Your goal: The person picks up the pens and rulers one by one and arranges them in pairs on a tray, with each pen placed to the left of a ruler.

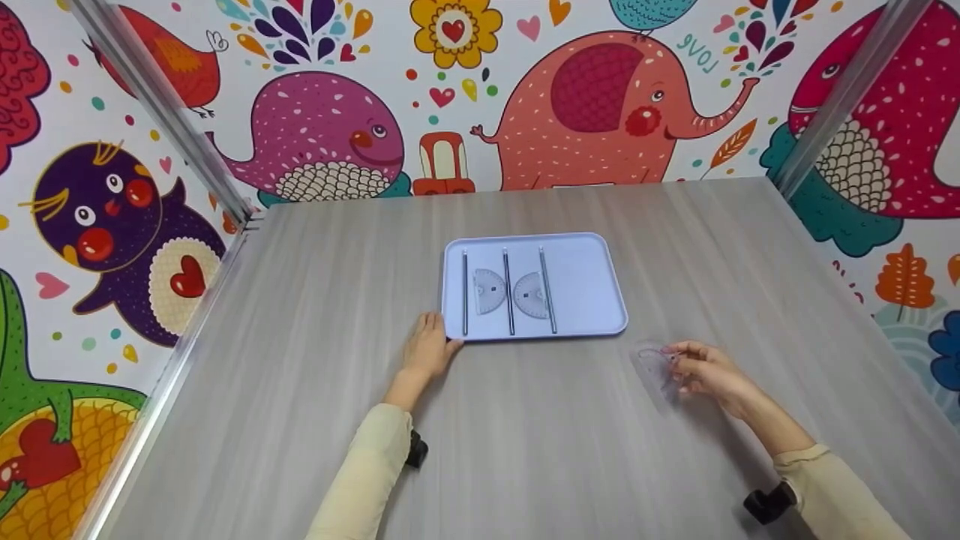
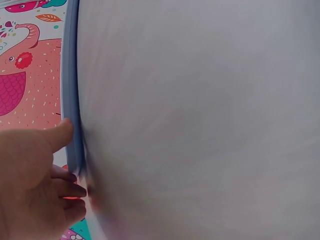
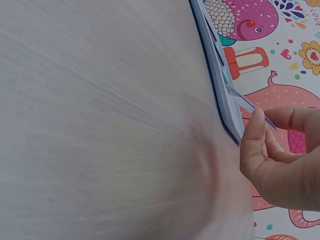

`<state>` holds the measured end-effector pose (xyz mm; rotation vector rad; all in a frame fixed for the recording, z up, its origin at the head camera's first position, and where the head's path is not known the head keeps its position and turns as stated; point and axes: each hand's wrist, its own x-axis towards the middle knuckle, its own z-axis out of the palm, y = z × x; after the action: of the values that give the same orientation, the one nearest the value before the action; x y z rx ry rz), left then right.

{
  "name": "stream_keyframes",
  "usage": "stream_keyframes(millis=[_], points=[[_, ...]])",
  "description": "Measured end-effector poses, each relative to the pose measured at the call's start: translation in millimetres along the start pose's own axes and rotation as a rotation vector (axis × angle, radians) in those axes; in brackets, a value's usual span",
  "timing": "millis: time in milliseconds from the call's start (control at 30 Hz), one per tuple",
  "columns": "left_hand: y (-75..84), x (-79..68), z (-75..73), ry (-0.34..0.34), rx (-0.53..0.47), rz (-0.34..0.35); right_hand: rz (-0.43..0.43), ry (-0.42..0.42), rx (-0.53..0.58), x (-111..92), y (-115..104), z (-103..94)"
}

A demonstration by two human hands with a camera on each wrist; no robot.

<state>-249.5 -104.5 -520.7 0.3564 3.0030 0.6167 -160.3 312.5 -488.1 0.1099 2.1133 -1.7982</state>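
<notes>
A pale lavender tray [image 1: 589,289] lies on the table. My left hand [image 1: 427,346] holds its near left corner, thumb at the front edge [image 2: 72,100] and fingers along the side. Three dark pencils [image 1: 465,292] stand in upright rows in the tray, with a clear protractor [image 1: 491,291] between the left two and another protractor [image 1: 530,296] between the right two. Off the tray's near right corner, my right hand [image 1: 709,375] pinches a third clear protractor [image 1: 654,367] between thumb and fingers, held tilted above the table. Motion blurs its outline in the head view.
The wood-grain table [image 1: 525,450] surrounds the tray. White walls with printed cartoon animals [image 1: 592,120] rise behind it and at both sides. Metal posts [image 1: 847,97] stand at the back corners. The tray's right third shows bare floor.
</notes>
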Motion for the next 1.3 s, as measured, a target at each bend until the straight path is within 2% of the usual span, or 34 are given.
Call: stream_keyframes(millis=[567, 867, 1100, 1300], points=[[-0.3, 0.0, 0.5, 0.004, 0.000, -0.011, 0.001, -0.003, 0.039, 17, -8, 10.3], [0.8, -0.6, 0.6, 0.057, 0.006, 0.021, 0.003, 0.017, 0.064, 26, -10, 17.8], [0.1, 0.9, 1.7, 0.019, -0.007, -0.003, 0.008, 0.013, 0.092, 29, -13, 22.1], [-0.1, 0.3, 0.8, 0.033, -0.008, 0.005, 0.003, 0.015, 0.077, 34, -15, 26.0]])
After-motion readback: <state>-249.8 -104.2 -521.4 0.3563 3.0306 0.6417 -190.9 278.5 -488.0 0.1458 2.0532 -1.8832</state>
